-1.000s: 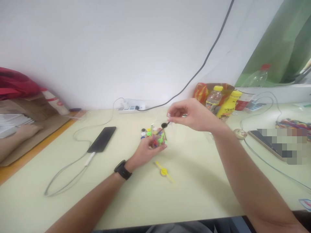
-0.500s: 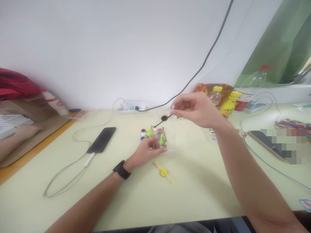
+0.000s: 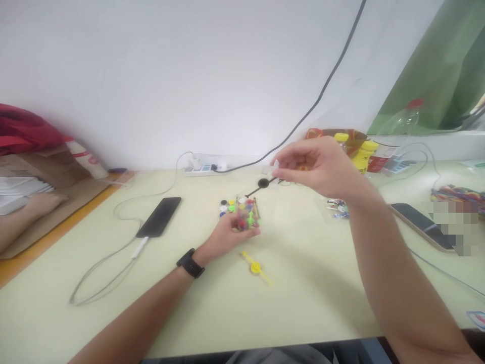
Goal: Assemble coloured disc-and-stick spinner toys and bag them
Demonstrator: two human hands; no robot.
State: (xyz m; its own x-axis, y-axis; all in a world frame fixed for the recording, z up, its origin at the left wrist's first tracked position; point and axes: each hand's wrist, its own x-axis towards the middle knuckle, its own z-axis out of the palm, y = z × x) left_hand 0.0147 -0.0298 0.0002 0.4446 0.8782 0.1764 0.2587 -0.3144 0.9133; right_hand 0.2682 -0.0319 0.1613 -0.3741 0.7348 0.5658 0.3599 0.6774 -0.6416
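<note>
My left hand (image 3: 231, 227) is closed round a clear packet (image 3: 250, 212) of small coloured plastic pieces; whether it is a bag or a box I cannot tell. Raised to its right, my right hand (image 3: 310, 164) pinches a black spinner arrow (image 3: 263, 183), a thin bar with a round disc in its middle. A small white pointed piece (image 3: 276, 166) shows at the same fingertips. Several coloured discs (image 3: 224, 208) lie in rows beside the packet. Nearer to me a yellow spinner arrow (image 3: 255, 268) rests on the table.
A black phone (image 3: 159, 217) on a white cable lies left. Another phone (image 3: 422, 225) lies right, below a bundle of coloured strings (image 3: 456, 196). A power strip (image 3: 204, 170) and a yellow-capped bottle (image 3: 364, 155) stand at the back. Another person's hand (image 3: 45, 203) is far left.
My right hand has moved a little to the right and away from the packet, carrying the black spinner arrow. My left hand stays almost where it was.
</note>
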